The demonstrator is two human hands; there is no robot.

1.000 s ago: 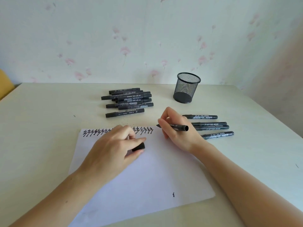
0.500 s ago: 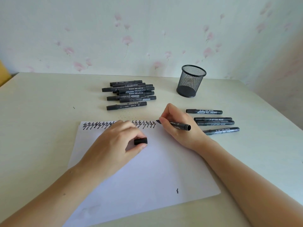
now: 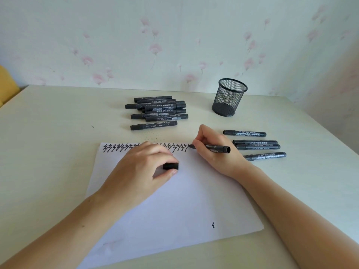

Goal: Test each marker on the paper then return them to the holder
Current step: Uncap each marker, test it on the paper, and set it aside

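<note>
Right hand (image 3: 215, 152) holds marker (image 3: 215, 148) – tip at paper (image 3: 174, 206) edge

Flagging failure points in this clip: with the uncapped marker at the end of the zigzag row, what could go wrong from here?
1. The marker tip sits at the paper top edge; the next stroke may ink the table.
2. The left hand holds the cap apart; delay may dry the tip.
3. Two marker groups, pile and row, lie out while the holder looks empty; tested and untested may get mixed.

zigzag marks (image 3: 124, 148) partly hidden, forearms cropped
</note>
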